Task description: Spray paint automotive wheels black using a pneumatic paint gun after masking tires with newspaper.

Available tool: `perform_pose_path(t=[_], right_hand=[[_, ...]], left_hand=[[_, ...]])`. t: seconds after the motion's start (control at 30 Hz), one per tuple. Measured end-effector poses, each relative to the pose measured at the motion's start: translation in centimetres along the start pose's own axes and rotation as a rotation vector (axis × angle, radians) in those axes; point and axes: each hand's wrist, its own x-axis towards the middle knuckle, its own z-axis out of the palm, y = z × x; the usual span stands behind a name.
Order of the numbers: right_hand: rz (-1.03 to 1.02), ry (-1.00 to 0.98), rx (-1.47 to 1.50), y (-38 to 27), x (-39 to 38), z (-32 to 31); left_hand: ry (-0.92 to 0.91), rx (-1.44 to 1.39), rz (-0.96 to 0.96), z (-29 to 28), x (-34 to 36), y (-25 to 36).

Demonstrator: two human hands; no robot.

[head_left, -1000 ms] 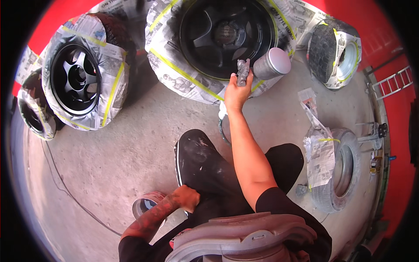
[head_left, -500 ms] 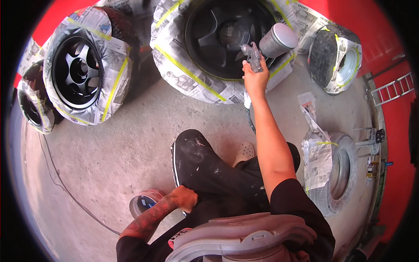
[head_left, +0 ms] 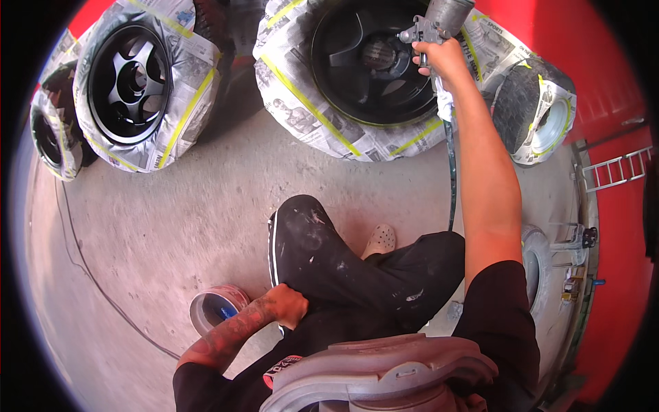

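My right hand (head_left: pixel 443 60) grips a metal spray gun (head_left: pixel 424 34) with a grey paint cup (head_left: pixel 449 12) on top. The gun stands at the right side of a black wheel rim (head_left: pixel 343 86), its nozzle turned left toward the rim. Newspaper and yellow tape (head_left: pixel 309 103) cover the tyre around that rim. A dark hose (head_left: pixel 451 185) drops from the gun's handle, where a white wrap (head_left: pixel 444 106) shows. My left hand (head_left: pixel 288 306) rests as a closed fist on my thigh; nothing shows in it.
To the left stand another masked wheel with a black rim (head_left: pixel 130 86) and a smaller one (head_left: pixel 49 141). A masked tyre with a pale rim (head_left: pixel 549 127) is at right, near a ladder (head_left: pixel 618 170). A bucket (head_left: pixel 218 309) and a cable (head_left: pixel 103 292) lie low left.
My right hand has moved the spray gun right and farther up, and the gun has turned more upright. The view has shifted slightly. My left fist stays on my thigh.
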Motion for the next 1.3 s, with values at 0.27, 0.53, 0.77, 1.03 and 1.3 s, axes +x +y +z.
perform_pose_path(t=[0.27,0.53,0.77,1.03,1.3], right_hand=[[0.058,-0.09,-0.547,-3.1,3.4,0.3],[0.059,-0.18,-0.41,-3.1,5.3,1.7],[-0.446,0.085,-1.038,-2.0,4.7,3.1],[-0.014,-0.261,-0.814,-2.1,3.2,4.4],[-0.541,0.106,-1.153,1.1,3.0,1.8]], left_hand=[[0.046,-0.049,0.007,0.0,0.1,0.3],[0.092,-0.064,0.023,0.1,0.4,0.4],[0.129,-0.074,0.014,1.0,0.8,0.7],[0.1,-0.051,0.012,0.6,0.5,0.8],[0.149,-0.059,0.053,0.7,0.1,0.5]])
